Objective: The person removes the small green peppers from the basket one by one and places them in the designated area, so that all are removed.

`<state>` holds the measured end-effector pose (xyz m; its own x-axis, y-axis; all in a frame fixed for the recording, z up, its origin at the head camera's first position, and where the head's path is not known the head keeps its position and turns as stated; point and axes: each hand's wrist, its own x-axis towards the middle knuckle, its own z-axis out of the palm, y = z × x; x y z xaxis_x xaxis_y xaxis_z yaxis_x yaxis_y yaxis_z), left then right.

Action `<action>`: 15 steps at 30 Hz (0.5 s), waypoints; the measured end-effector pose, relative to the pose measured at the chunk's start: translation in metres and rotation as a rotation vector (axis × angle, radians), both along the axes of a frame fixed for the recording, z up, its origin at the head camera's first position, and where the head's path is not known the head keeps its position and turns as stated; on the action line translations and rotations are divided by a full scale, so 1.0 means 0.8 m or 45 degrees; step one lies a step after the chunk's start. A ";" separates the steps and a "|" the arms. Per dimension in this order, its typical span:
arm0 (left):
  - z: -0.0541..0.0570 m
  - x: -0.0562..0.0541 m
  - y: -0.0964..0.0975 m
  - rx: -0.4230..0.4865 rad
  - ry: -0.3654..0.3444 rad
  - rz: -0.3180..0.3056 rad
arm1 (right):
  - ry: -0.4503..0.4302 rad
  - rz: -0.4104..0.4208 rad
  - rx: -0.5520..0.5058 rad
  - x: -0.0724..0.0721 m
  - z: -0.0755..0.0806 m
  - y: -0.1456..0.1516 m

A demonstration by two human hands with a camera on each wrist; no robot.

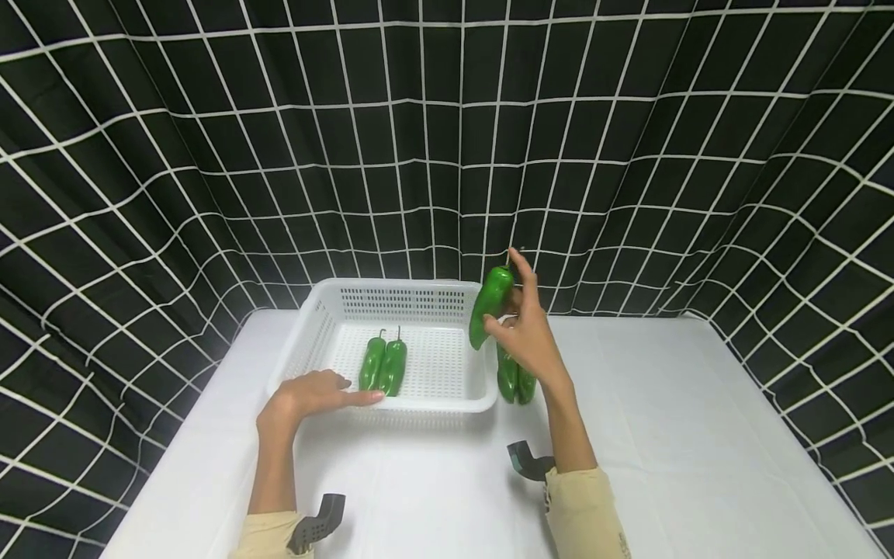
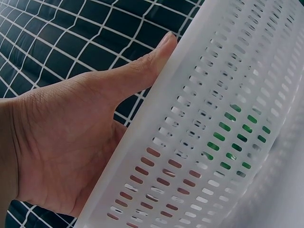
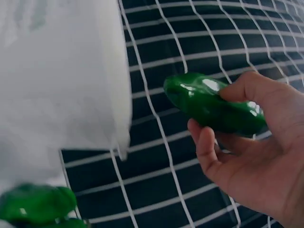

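At left, the left hand (image 1: 302, 397) rests on the near rim of a white perforated plastic basket (image 1: 436, 404), thumb straight along the rim and apart from the fingers, which reach inside. The basket stands on the white-covered desk (image 1: 419, 481), walls slotted, floor drilled with small holes. Contents: two green chili peppers (image 1: 393, 366) lying side by side left of centre, thin stems toward the far wall, lower tips close to the thumb. Above the basket's right rim, a third chili pepper (image 1: 490, 307) is held off the desk, tilted, stem end up: glossy, deep green, smooth-skinned, tapering toward its lower end. The right hand (image 1: 528, 330) clamps it between thumb and fingers. Beneath that hand, just right of the basket, two more chili peppers (image 1: 507, 376) lie together on the desk, upper ends concealed by it. In the left wrist view, the left fingers and the basket's peppers show only through the wall slots; in the right wrist view, the peppers at lower left are blurred and cut off.
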<state>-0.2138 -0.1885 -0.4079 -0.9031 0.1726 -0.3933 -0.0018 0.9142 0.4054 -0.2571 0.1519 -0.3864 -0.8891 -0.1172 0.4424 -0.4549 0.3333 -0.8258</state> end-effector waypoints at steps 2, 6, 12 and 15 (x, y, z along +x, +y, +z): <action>0.000 0.000 0.000 0.001 0.002 -0.002 | 0.011 -0.048 0.015 0.000 0.001 0.013; 0.001 0.001 0.000 0.001 -0.004 0.007 | 0.010 -0.159 0.095 0.000 0.000 0.038; 0.002 0.002 -0.001 -0.003 -0.003 0.012 | -0.196 -0.292 0.171 0.002 -0.003 0.064; 0.002 0.003 -0.001 0.004 -0.003 0.024 | -0.376 -0.344 0.239 0.003 -0.003 0.073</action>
<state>-0.2114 -0.1890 -0.4061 -0.9052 0.1570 -0.3949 -0.0198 0.9126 0.4083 -0.2545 0.2106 -0.3887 -0.9840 0.0824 0.1580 -0.0846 0.5644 -0.8212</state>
